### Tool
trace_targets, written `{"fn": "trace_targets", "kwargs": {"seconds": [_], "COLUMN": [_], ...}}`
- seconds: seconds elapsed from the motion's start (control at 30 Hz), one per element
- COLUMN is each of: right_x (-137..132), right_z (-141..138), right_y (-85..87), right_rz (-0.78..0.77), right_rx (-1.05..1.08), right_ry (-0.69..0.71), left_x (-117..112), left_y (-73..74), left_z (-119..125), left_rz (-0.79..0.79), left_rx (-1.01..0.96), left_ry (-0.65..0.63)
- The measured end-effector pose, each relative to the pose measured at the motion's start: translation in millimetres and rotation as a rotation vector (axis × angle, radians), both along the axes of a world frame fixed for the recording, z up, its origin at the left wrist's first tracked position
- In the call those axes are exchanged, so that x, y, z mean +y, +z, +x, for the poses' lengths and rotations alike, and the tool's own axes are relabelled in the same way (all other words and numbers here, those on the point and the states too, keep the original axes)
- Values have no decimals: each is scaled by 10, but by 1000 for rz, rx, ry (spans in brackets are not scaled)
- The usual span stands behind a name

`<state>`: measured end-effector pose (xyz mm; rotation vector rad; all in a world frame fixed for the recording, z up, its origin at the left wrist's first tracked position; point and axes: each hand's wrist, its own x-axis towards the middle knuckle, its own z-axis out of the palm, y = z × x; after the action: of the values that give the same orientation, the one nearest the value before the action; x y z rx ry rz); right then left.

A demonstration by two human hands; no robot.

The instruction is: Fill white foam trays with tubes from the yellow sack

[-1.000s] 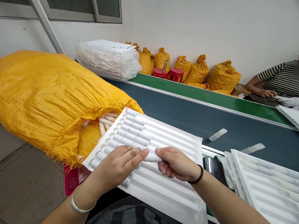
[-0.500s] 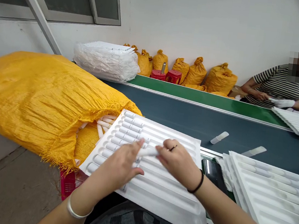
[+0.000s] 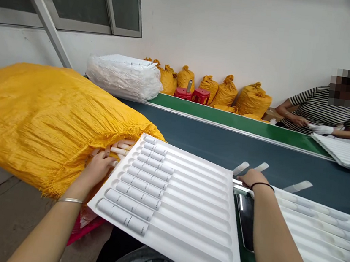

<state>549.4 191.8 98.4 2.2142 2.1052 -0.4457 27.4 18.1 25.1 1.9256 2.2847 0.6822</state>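
Observation:
At the mouth of the yellow woven sack (image 3: 52, 111), my left hand (image 3: 98, 166) reaches in among loose white tubes (image 3: 123, 147). Its fingers are bent and apart, touching the tubes; no firm grip shows. By the near edge of the conveyor belt lies my right hand (image 3: 254, 178), its fingers bent and partly hidden. Just beyond its fingertips is a clear-ended white tube (image 3: 241, 168) on the belt. In front of me lies a white grooved tray (image 3: 198, 202), where several printed white tubes (image 3: 142, 185) sit at the left ends of the grooves.
A dark phone (image 3: 246, 220) lies right of the tray. Beyond it is a second tray (image 3: 309, 254) with filled grooves. More tubes lie on the blue-grey belt (image 3: 200, 136). Across it sits a person in a striped top (image 3: 302, 104). Several yellow sacks (image 3: 226, 90) line the wall.
My hands have parted from the tube held over the tray. My left hand moved left to the sack, my right hand right to the belt edge, where another tube now lies.

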Motion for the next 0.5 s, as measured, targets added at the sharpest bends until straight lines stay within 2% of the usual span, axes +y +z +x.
{"fn": "trace_targets", "kwargs": {"seconds": [0.07, 0.13, 0.23, 0.3, 0.4, 0.5], "right_x": [-153, -327, -550, -636, -693, -746], "right_z": [-247, -664, -1406, -1780, -1981, -1875], "right_y": [118, 145, 10, -111, -171, -67], "right_rz": [36, 91, 115, 118, 152, 232], "right_rx": [33, 113, 218, 229, 214, 225], "right_ry": [133, 334, 647, 761, 815, 777], "left_x": [-73, -144, -228, -280, -366, -434], "left_y": [98, 231, 442, 563, 683, 707], "left_z": [74, 226, 605, 882, 1183, 1311], "left_rz": [81, 199, 371, 433, 438, 375], "left_rx": [25, 36, -19, -114, -244, -359], "left_ry": [26, 21, -67, -165, -237, -210]}}
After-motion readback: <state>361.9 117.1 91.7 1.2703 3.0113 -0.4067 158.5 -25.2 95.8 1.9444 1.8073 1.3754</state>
